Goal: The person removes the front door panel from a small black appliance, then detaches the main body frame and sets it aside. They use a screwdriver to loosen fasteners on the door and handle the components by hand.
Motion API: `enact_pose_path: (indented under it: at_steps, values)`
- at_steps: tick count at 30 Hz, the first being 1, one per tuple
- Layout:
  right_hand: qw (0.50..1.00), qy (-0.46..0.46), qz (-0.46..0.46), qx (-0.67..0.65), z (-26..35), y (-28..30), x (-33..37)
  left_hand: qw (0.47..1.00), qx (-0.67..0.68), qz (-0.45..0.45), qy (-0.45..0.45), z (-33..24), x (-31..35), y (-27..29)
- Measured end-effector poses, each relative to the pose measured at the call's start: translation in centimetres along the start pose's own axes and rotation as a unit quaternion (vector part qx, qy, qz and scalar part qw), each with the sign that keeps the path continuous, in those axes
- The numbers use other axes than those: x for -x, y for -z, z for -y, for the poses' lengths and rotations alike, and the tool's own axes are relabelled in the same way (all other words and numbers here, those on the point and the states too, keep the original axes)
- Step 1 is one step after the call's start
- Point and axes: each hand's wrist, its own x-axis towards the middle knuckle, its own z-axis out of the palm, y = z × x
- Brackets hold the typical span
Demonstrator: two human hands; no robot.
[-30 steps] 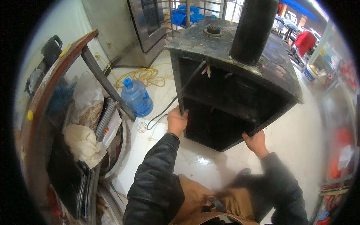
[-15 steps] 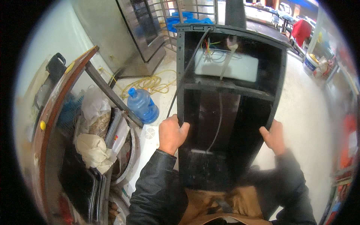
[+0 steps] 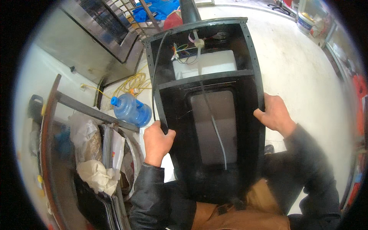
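The left hand (image 3: 158, 142) is clasping the left side edge of a tall black cabinet (image 3: 178, 115), its thumb hooking over the rim toward the open interior, while the right hand (image 3: 276, 114) is holding the right edge in the same way; both hands are closing only as far as the side walls allow, and the fingers wrapping the outer faces are mostly hiding from view. The cabinet is lying directly between the two grips, its long axis running from near to far and slanting slightly left at the far end, its open side facing the wearer. Both hands are touching it, the left gripping a little nearer the body, the right a little farther along. The cabinet's near end is reaching down to the brown apron (image 3: 245, 220), though whether it is resting on the legs or the floor I cannot tell. Inside, a pale tube (image 3: 214, 128) is trailing down the middle, and a white box (image 3: 205, 65) is sitting in the far compartment beside loose coloured wires (image 3: 180, 51). A dark pipe (image 3: 189, 11) is rising beyond the far end. On the left, a blue water bottle (image 3: 132, 110) is standing near a coiled yellow cord (image 3: 132, 86); far right, a white bucket (image 3: 305, 23) is standing on the floor.
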Motion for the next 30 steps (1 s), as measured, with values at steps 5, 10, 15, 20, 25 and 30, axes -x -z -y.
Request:
enact_pose_path:
  at_steps: [5,10,15,20,25,30]
  values:
    - [1.0,-0.025,0.016,-0.003,1.1,0.4,0.4,1.0,0.009,0.008,-0.01,0.3,-0.1,0.0]
    - [0.998,-0.052,0.025,0.003,1.5,0.5,0.6,0.999,0.014,-0.012,-0.03,0.3,0.1,-0.1]
    - [0.999,-0.048,0.019,-0.011,1.6,0.6,0.8,1.0,-0.004,0.011,0.009,-0.2,0.3,0.3]
    - [0.999,-0.044,0.021,-0.016,1.7,0.4,0.8,1.0,0.0,0.012,0.026,-0.3,-0.1,0.2]
    - [0.998,-0.057,0.029,-0.016,1.8,0.4,1.0,0.999,-0.012,0.008,0.03,-0.3,-0.4,-0.2]
    - [0.999,-0.031,0.014,-0.028,1.6,0.1,1.0,1.0,0.0,-0.004,0.013,-0.4,-0.3,-0.3]
